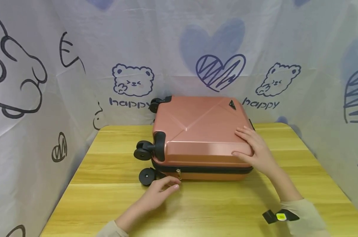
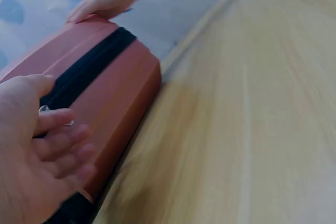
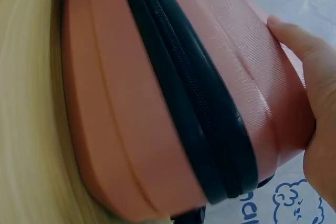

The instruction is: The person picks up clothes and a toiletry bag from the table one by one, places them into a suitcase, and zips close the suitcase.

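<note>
A pink hard-shell suitcase (image 1: 202,131) lies flat on the wooden table, its black wheels (image 1: 143,154) toward the left. A black zipper band (image 3: 184,72) runs round its side, and the zip looks closed along the visible stretch. Beside the metal zipper pull (image 1: 179,173), near the wheel end, is my left hand (image 1: 158,195). In the left wrist view its thumb and index finger stand apart around the zipper pull (image 2: 45,108), the other fingers loosely bent. My right hand (image 1: 256,151) rests on the suitcase's front right corner, fingers spread over the top shell.
The yellow wood-grain table (image 1: 226,210) extends on both sides of the suitcase and in front of it. A white curtain (image 1: 173,49) printed with bears and hearts hangs behind and at both sides. A dark band with a yellow-green patch (image 1: 281,217) is on the right wrist.
</note>
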